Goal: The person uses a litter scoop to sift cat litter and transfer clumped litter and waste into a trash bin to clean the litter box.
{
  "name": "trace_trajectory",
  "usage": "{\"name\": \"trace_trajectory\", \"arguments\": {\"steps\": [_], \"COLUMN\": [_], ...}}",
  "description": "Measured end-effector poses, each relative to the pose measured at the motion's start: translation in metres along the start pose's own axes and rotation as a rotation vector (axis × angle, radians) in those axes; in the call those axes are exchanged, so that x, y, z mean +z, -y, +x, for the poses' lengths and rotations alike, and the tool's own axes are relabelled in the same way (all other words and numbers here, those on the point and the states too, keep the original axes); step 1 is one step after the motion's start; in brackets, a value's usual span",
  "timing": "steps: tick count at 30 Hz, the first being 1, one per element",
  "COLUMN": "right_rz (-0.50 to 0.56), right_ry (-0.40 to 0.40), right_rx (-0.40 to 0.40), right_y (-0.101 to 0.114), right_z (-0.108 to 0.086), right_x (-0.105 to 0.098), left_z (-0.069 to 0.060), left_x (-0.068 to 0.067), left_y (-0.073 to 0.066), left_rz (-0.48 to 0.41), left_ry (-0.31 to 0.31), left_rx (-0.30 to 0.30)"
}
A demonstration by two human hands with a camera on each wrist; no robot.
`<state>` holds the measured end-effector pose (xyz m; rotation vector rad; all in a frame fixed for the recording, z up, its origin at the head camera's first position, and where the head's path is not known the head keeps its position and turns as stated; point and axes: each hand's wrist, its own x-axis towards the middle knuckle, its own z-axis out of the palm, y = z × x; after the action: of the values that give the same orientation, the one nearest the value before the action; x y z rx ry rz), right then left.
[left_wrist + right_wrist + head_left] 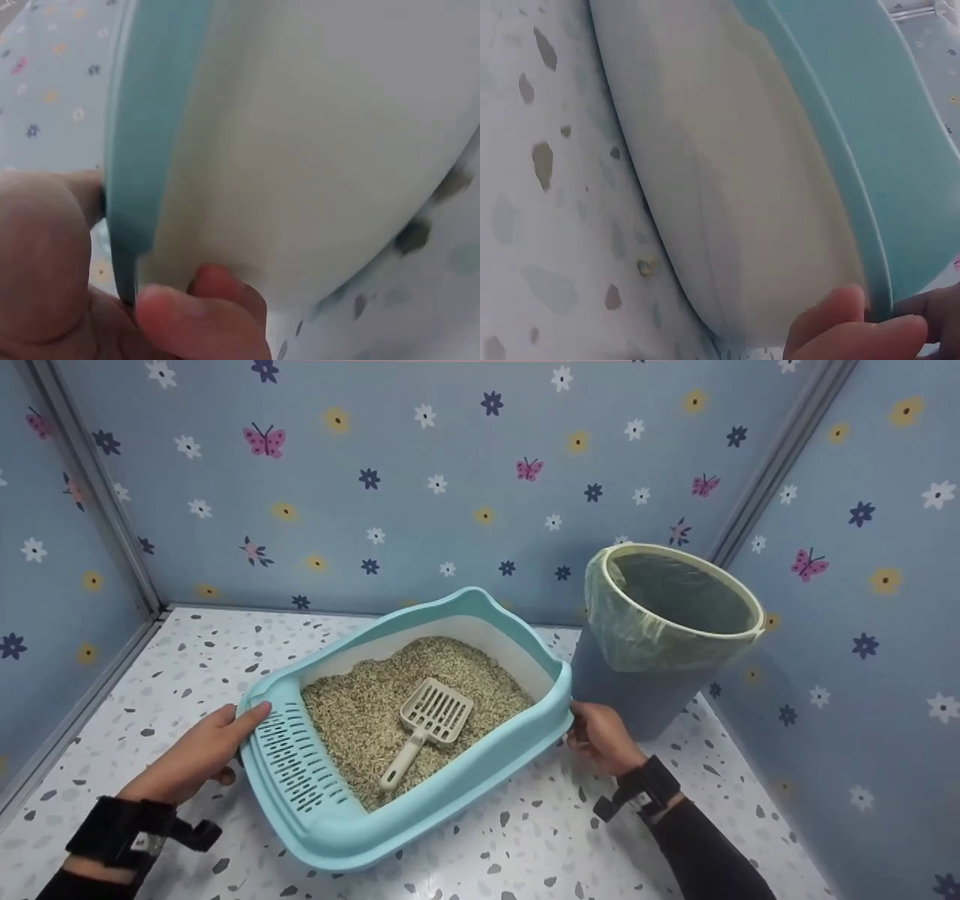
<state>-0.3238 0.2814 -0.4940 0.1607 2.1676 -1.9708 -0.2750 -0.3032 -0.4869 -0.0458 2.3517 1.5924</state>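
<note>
A litter box with a light blue rim (450, 799) and white base (300, 150) stands at an angle on the speckled surface. Grey-brown litter (360, 697) fills much of it, heaped toward the back, and a beige slotted scoop (437, 711) lies on top. My left hand (199, 750) grips the rim at the left corner, thumb on top beside the slotted panel, fingers underneath. At the right end my right hand (604, 737) holds the rim, its fingers curled under the edge. Both wrist views show fingertips (202, 315) (855, 330) below the rim against the white base.
Behind my right hand, close to the box's right end, stands a grey bin (630, 690) with a pale yellowish liner (637, 637) folded over its top. Flower-patterned walls (450, 457) enclose the speckled surface (187, 660) at the back, left and right.
</note>
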Motion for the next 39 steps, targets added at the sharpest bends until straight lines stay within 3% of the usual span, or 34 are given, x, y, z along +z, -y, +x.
{"name": "trace_trajectory", "arguments": {"steps": [4, 7, 14, 22, 26, 29, 32, 36, 39], "right_rz": [-0.217, -0.276, -0.244, -0.112, -0.134, -0.196, -0.247, -0.220, -0.218], "right_ry": [-0.105, -0.119, -0.066, -0.057, -0.033, -0.054, -0.079, -0.038, -0.021], "right_rx": [-0.049, -0.072, -0.061, -0.081, -0.062, -0.052, -0.071, -0.098, -0.099], "right_y": [0.006, 0.010, 0.004, -0.012, -0.010, -0.004, 0.002, 0.006, 0.006], "right_z": [0.015, 0.021, 0.021, -0.009, -0.019, -0.011, 0.003, 0.019, 0.024], "right_x": [-0.001, -0.002, -0.003, 0.005, 0.004, 0.002, 0.002, 0.001, -0.001], "left_z": [-0.016, -0.024, -0.023, -0.005, 0.001, -0.004, -0.017, -0.034, -0.037], "left_x": [0.016, 0.023, 0.019, 0.005, 0.001, 0.004, 0.010, 0.019, 0.023], "left_y": [-0.001, -0.002, 0.000, 0.001, 0.000, -0.003, -0.006, -0.009, -0.009], "left_rz": [-0.009, -0.037, -0.059, -0.093, -0.122, -0.085, -0.034, -0.017, -0.029], "left_ry": [-0.017, -0.018, -0.024, -0.020, -0.002, 0.006, 0.022, 0.051, 0.039], "left_rx": [-0.026, -0.024, -0.014, -0.001, 0.007, -0.002, -0.011, -0.015, -0.012]}}
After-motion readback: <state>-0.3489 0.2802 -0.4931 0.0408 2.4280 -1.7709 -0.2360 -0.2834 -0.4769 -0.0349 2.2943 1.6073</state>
